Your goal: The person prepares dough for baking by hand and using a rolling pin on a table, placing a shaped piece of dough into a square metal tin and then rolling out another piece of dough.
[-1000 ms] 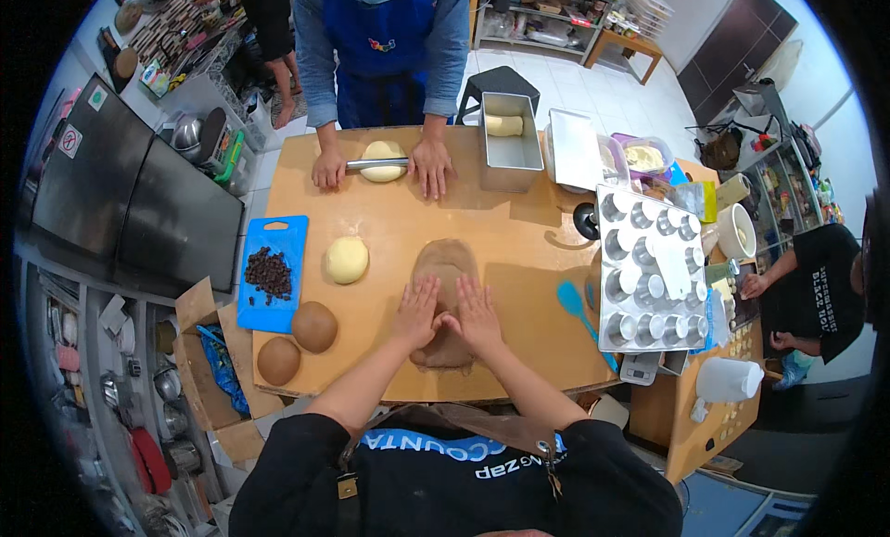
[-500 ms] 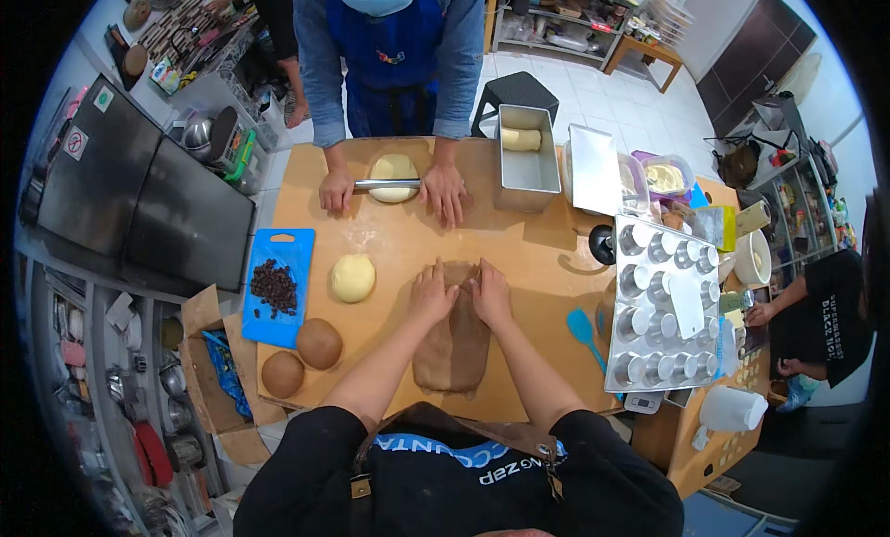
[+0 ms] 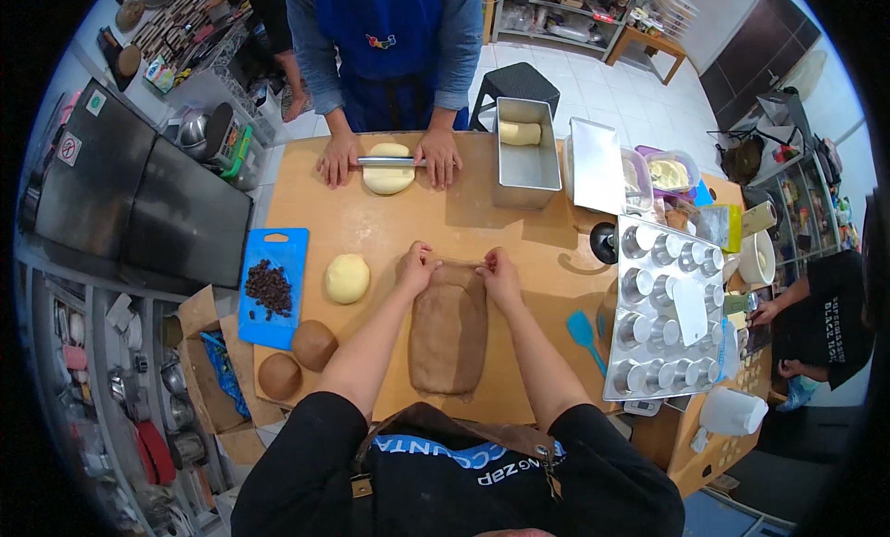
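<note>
A flattened, roughly rectangular sheet of brown dough point(image 3: 449, 338) lies on the wooden table in front of me. At its far left corner the fingers of my left hand point(image 3: 420, 266) are pinched on the edge. My right hand point(image 3: 501, 277) grips the far right corner the same way, and the far edge stretches between them as a narrow strip. Left of my arms sit a pale yellow dough ball point(image 3: 348, 278) and two brown dough balls point(image 3: 314, 345). Across the table, a person's hands press a metal rolling pin point(image 3: 391, 161) onto pale dough point(image 3: 387, 179).
A blue cutting board point(image 3: 272, 300) with dark chopped pieces lies at the left. On the right are a blue spatula point(image 3: 581, 330), a tray of metal cups point(image 3: 664, 305) and a deep loaf tin point(image 3: 527, 180) holding a pale dough roll. Another person works at far right.
My hands have gone from lying on the dough to pinching its far corners, drawn slightly apart. The other person's rolling pin has shifted away from me over the pale dough.
</note>
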`<state>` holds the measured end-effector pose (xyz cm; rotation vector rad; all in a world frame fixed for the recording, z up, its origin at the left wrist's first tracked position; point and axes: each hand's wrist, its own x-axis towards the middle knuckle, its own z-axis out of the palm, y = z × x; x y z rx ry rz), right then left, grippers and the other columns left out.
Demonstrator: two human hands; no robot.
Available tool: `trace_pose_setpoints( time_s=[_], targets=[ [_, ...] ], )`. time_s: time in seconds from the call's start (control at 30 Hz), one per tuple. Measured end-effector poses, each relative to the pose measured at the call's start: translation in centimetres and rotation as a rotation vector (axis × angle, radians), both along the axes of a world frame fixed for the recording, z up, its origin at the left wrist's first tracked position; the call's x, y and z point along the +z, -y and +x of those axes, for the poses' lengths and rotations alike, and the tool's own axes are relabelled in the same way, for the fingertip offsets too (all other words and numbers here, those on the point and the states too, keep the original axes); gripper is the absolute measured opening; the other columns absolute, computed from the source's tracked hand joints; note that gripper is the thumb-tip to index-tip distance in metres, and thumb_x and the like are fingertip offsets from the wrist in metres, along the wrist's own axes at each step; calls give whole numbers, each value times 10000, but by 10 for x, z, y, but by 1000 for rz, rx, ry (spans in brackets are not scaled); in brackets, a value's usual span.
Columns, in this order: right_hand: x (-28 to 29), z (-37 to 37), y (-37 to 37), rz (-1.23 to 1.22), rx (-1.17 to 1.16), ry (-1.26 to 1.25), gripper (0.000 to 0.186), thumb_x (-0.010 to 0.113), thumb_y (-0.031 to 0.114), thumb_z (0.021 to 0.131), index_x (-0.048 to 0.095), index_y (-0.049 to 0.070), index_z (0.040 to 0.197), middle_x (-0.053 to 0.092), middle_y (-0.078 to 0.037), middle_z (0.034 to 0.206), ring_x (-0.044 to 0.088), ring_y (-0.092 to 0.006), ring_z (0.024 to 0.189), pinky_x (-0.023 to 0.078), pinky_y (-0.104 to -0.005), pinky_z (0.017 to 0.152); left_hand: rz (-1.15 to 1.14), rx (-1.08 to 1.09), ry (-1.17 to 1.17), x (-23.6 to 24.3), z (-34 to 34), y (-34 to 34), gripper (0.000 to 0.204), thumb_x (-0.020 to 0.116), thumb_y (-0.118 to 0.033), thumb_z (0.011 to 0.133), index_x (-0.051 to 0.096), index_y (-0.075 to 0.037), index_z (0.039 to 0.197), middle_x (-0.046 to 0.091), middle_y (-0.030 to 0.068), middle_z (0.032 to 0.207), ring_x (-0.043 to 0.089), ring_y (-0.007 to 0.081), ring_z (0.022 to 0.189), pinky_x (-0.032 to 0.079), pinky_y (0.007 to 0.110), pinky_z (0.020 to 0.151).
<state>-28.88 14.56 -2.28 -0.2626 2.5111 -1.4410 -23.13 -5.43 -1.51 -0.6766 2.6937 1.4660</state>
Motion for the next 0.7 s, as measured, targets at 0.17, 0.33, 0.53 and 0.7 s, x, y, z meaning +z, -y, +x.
trace_pose_setpoints(
  time_s=[0.17,0.33,0.53,0.7],
  targets=[
    [3,11,7,246,4,-295,292,620,150,852,537,36,1107,551,-159,1100,549,-310,1003,438,-407,872,-466,1,-65,3,3,-16,374,655,-245,813,573,-128,1160,517,63,1213,460,290,1158,319,464,985],
    [23,46,18,210,-17,-584,552,530,315,913,377,67,1381,393,-177,1399,360,-330,1301,285,-449,1061,-451,-244,-452,-7,39,-34,557,526,-242,884,355,-98,1394,346,79,1442,302,295,1338,169,487,1109],
    [34,52,23,631,459,-185,693,385,496,936,252,51,1450,247,-120,1511,170,-279,1415,92,-503,1132,-673,-611,156,10,37,-35,596,405,-295,926,244,-91,1462,190,62,1538,154,255,1420,80,492,1147],
    [23,55,16,738,413,-436,676,330,513,946,255,72,1453,242,-108,1515,208,-277,1403,114,-520,1127,-657,-535,12,12,36,-29,591,428,-250,912,264,-76,1453,251,75,1517,204,265,1406,111,497,1140]
  ],
)
